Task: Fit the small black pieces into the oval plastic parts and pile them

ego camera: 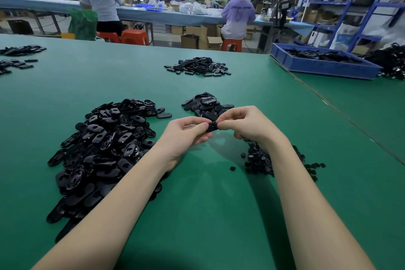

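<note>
Over the green table [197, 204], my left hand [186, 133] and my right hand [245, 124] pinch one black oval plastic part [211, 126] between their fingertips, each from its own side. Whether a small black piece sits in it is hidden by the fingers. A large heap of oval parts with holes [105, 149] lies to the left, partly under my left forearm. A heap of small black pieces [260, 160] lies under my right wrist, with two loose ones [232, 168] beside it. A smaller pile of oval parts [206, 105] sits just beyond my hands.
Another pile of black parts [198, 67] lies farther back at centre, and more lie at the far left [17, 57]. A blue tray [324, 66] of black parts stands at the back right. People sit at a long bench behind.
</note>
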`<state>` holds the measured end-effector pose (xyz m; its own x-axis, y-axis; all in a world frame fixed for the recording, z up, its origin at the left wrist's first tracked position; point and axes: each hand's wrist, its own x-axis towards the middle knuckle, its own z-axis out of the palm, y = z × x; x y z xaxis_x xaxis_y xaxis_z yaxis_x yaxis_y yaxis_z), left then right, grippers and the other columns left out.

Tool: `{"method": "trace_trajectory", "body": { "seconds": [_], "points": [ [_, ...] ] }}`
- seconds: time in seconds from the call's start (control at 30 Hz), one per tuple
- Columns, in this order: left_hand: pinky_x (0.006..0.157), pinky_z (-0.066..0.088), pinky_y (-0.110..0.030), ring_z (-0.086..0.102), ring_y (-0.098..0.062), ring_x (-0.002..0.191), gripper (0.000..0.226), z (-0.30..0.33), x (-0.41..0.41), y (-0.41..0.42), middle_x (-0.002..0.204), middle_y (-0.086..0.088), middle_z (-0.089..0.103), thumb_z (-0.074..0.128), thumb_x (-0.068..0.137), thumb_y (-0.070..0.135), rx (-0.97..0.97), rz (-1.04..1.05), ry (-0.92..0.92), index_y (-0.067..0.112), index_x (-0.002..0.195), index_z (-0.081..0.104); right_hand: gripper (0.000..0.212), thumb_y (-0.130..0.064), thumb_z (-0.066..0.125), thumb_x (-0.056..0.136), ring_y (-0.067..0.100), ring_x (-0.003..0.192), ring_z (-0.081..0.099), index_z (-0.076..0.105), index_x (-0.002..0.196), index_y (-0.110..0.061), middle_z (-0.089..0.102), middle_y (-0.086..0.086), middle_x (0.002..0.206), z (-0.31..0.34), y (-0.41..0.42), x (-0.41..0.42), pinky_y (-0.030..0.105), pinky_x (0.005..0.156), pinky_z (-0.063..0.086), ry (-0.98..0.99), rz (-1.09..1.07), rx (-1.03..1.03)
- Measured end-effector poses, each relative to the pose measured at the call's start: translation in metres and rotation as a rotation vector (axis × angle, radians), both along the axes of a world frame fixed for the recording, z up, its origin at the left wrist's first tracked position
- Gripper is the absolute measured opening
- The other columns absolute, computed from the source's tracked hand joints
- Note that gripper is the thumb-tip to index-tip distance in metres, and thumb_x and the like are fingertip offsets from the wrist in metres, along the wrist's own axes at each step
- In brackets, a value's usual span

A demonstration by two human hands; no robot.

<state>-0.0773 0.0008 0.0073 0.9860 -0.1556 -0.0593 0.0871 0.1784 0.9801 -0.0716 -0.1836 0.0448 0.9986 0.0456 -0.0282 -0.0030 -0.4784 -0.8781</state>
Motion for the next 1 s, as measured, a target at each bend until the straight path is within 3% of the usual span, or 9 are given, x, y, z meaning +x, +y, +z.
{"method": "trace_trajectory", "body": {
  "seconds": [0.13, 0.47, 0.63, 1.0],
  "points": [
    [0.083, 0.058, -0.019, 0.075, -0.020, 0.089, 0.012, -0.0003, 0.0000, -0.0001, 0.105, -0.015, 0.075, 0.065, 0.096, 0.007, -0.033, -0.006, 0.014, 0.004, 0.104, 0.073, 0.008, -0.015, 0.078, 0.083, 0.003, 0.040, 0.038, 0.079, 0.078, -0.021, 0.065, -0.006, 0.069, -0.0003, 0.0022, 0.0002, 0.011, 0.040, 0.032, 0.015, -0.008, 0.012],
    [0.078, 0.057, -0.016, 0.075, -0.021, 0.093, 0.011, 0.0009, 0.0010, 0.0020, 0.104, -0.011, 0.076, 0.066, 0.095, 0.007, -0.089, -0.016, 0.032, 0.004, 0.103, 0.073, 0.006, -0.019, 0.081, 0.081, 0.001, 0.041, 0.036, 0.080, 0.079, -0.025, 0.064, -0.006, 0.071, -0.0017, 0.0039, 0.0013, 0.011, 0.040, 0.029, 0.052, -0.013, 0.022],
    [0.075, 0.055, -0.014, 0.076, -0.019, 0.092, 0.012, 0.0001, -0.0004, 0.0013, 0.102, -0.009, 0.077, 0.067, 0.094, 0.008, -0.065, -0.015, 0.017, 0.004, 0.104, 0.074, 0.009, -0.017, 0.081, 0.081, -0.005, 0.040, 0.044, 0.079, 0.076, -0.024, 0.063, -0.016, 0.057, -0.0032, 0.0069, 0.0024, 0.007, 0.039, 0.030, 0.013, -0.014, -0.001],
    [0.079, 0.056, -0.015, 0.076, -0.019, 0.091, 0.015, -0.0012, -0.0023, 0.0021, 0.101, -0.006, 0.078, 0.065, 0.096, 0.010, 0.070, -0.014, -0.052, 0.005, 0.106, 0.074, 0.009, -0.017, 0.082, 0.081, -0.006, 0.040, 0.043, 0.079, 0.077, -0.025, 0.060, -0.018, 0.053, -0.0010, 0.0044, 0.0009, 0.005, 0.039, 0.029, 0.047, 0.009, -0.048]
  ]
}}
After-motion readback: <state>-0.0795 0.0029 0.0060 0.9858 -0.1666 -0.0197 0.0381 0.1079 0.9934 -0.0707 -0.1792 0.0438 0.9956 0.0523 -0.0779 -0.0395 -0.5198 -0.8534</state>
